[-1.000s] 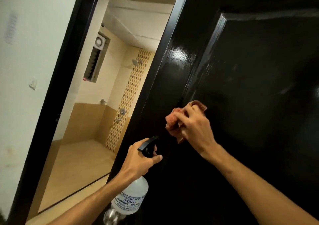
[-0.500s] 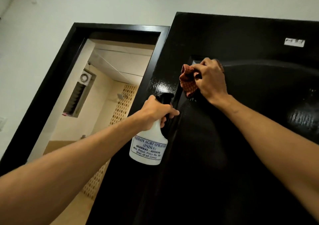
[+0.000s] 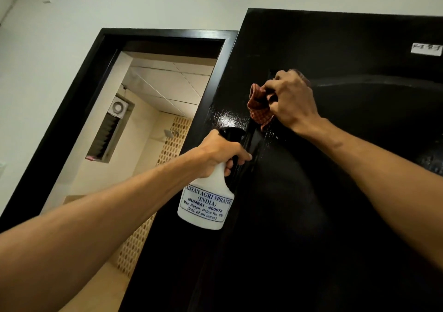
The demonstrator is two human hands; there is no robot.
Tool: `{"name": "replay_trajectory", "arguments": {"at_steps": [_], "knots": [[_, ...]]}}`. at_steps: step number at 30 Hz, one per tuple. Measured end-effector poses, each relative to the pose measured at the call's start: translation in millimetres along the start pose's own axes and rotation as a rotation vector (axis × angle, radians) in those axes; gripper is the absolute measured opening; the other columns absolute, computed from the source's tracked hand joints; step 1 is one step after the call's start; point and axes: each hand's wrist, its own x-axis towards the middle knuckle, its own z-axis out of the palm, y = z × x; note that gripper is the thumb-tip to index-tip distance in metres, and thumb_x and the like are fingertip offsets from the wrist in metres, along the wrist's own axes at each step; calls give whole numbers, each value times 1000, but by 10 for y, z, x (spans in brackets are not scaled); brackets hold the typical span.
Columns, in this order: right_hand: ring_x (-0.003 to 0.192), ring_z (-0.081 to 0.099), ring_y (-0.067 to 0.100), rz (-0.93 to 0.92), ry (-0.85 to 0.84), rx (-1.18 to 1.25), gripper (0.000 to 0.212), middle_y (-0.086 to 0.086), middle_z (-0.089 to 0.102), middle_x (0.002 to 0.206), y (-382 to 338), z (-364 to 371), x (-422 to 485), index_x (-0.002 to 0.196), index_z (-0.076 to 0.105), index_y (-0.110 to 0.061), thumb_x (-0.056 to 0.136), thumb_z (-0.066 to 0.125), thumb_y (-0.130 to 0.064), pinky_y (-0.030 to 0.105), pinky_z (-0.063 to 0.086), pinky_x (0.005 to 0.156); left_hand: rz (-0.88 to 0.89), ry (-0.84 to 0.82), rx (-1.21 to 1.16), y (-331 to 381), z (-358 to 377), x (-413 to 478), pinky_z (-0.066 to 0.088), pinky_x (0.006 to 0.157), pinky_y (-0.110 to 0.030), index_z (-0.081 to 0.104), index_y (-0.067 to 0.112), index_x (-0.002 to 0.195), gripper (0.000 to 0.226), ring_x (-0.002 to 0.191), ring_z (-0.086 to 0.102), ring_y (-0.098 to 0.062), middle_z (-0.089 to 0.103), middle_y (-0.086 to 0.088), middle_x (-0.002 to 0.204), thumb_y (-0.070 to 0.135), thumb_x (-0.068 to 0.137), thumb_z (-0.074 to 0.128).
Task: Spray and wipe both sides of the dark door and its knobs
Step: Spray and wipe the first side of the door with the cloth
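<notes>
Near the upper left corner of the glossy black panelled door point(image 3: 335, 192), the right hand point(image 3: 291, 100) curls round a bunched reddish-brown checked cloth point(image 3: 259, 110) and presses it against the painted face, just below the door's top rail and close to its free edge. Wet streaks and a bright sheen show on the paint directly under and left of the cloth. Lower down, by the same edge, the left hand point(image 3: 219, 152) grips the neck of a white plastic spray bottle point(image 3: 205, 204) with a black trigger head, one finger hooked on the trigger; the bottle hangs upright with its blue-printed label facing the camera, just beside the door. A small white sticker point(image 3: 426, 48) sits near the door's top right. Left of the door, the black door frame point(image 3: 79, 91) opens onto a beige tiled bathroom with a white exhaust fan point(image 3: 118, 106) on its wall.
</notes>
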Motion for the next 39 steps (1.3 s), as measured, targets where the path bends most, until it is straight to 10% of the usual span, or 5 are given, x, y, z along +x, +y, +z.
{"name": "replay_trajectory", "arguments": {"at_steps": [10, 17, 24, 30, 39], "knots": [[87, 54, 24, -324, -192, 137, 36, 8, 53, 106, -592, 148, -1067, 116, 64, -15, 81, 71, -13, 39, 52, 60, -43, 73, -3, -488, -395, -318, 39, 42, -25, 65, 9, 82, 18, 41, 41, -11, 65, -11, 71, 0, 82, 81], [112, 48, 29, 18, 7, 257, 37, 12, 53, 124, -850, 477, -145, 130, 67, -17, 94, 65, -6, 47, 56, 91, -47, 178, -10, -541, -699, -310, 42, 41, -26, 67, 4, 91, 21, 40, 45, -11, 61, -6, 63, -1, 79, 83], [108, 48, 26, -511, -299, 280, 43, 10, 54, 124, -1336, 619, -700, 128, 67, -21, 87, 66, -8, 41, 56, 82, -23, 205, -16, -592, -952, -467, 43, 40, -26, 68, 8, 110, 36, 42, 46, -12, 66, -13, 81, -4, 80, 81], [109, 52, 32, -20, -13, 115, 38, 12, 55, 116, -306, 178, -200, 120, 66, -14, 84, 71, -5, 52, 54, 87, -20, 174, -2, -557, -908, -542, 44, 42, -27, 66, 3, 98, 24, 43, 46, -12, 63, -7, 68, 0, 80, 82], [99, 55, 29, -402, -345, 74, 42, 8, 60, 108, -609, 109, -1167, 115, 68, -17, 74, 74, -9, 40, 54, 73, -72, 85, -56, -808, -318, -842, 42, 42, -27, 67, 4, 96, 24, 41, 43, -14, 58, -3, 59, 0, 79, 83]]}}
